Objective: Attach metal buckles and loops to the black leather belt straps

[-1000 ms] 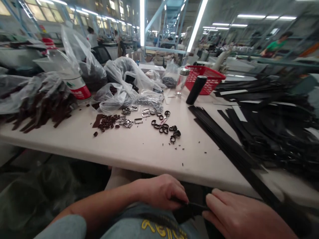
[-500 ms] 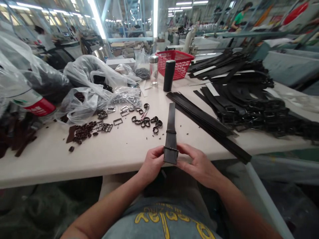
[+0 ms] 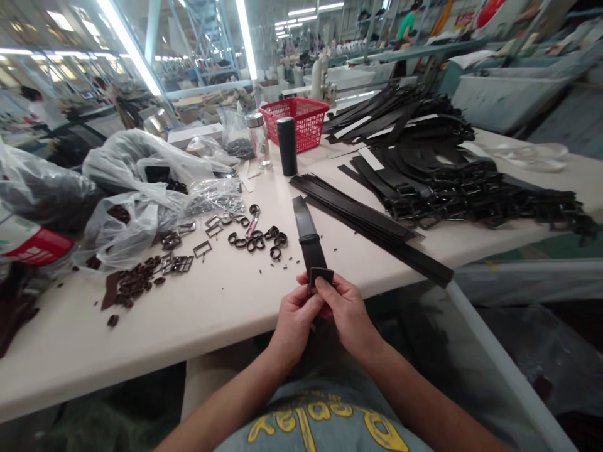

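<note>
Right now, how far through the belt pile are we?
Done, apparently: a heap of buckled black belts at the table's right. In hand: both hands, left and right, pinch one belt's end at the table edge. Left: flat bare straps, loose buckles and loops.

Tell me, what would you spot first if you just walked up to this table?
Probably the two hands at the table's near edge: the left hand and right hand pinch the end of a black strap that runs away across the table. Next comes the big heap of black straps on the right. At the back stands a red basket.
</note>
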The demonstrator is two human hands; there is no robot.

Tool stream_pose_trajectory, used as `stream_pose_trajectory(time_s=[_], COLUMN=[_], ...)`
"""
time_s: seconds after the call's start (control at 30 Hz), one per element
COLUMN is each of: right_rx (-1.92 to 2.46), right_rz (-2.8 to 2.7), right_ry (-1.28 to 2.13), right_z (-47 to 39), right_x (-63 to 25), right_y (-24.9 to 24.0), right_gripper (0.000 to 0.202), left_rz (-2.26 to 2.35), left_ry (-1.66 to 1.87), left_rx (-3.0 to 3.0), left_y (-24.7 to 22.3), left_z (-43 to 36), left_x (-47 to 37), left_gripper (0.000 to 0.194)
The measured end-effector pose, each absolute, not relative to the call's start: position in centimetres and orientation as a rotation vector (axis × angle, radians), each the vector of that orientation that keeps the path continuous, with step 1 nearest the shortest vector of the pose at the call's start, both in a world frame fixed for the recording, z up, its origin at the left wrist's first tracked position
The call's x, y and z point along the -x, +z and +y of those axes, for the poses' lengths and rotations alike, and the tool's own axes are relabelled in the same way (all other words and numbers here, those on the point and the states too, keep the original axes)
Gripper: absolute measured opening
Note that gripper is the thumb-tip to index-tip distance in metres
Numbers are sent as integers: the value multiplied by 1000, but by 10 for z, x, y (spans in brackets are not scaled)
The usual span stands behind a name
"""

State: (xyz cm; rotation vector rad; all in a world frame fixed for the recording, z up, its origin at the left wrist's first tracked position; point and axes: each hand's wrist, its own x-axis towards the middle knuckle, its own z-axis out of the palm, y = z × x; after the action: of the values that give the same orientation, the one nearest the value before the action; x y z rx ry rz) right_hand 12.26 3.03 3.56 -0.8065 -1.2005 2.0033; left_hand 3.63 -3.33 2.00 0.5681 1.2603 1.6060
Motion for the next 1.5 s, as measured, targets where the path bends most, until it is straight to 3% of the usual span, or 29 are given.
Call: stream_pose_trajectory(time_s=[0.3,0.47,0.63,0.9,1.4,1.5], right_rx=[845,852,887,862,808,867], right_rz=[-1062,-1284,-1579,-1744,-1855,-1756], right_ry=[2018,1709,1478,1379,1181,1328], right_z=[34,42,45,46,51,59], right_x=[-115,-115,-115,-123,-123,-124], right_y=[32,32,28,15,13,11], right_gripper=[32,25,25,34,28,32], left_rz=[1236,1495,1334,1198,1120,1371], left_ry=[1550,1606,1758,1760,1661,1665], left_rx=[-532,-816,-741,-634,-642,-903], left_y=[22,33,40,47,44,42], left_z=[-28,-27,-6,8,2,-3], left_x=[-34,-13,-10,-21,-7,18], left_gripper=[28,29,68,36,53,36])
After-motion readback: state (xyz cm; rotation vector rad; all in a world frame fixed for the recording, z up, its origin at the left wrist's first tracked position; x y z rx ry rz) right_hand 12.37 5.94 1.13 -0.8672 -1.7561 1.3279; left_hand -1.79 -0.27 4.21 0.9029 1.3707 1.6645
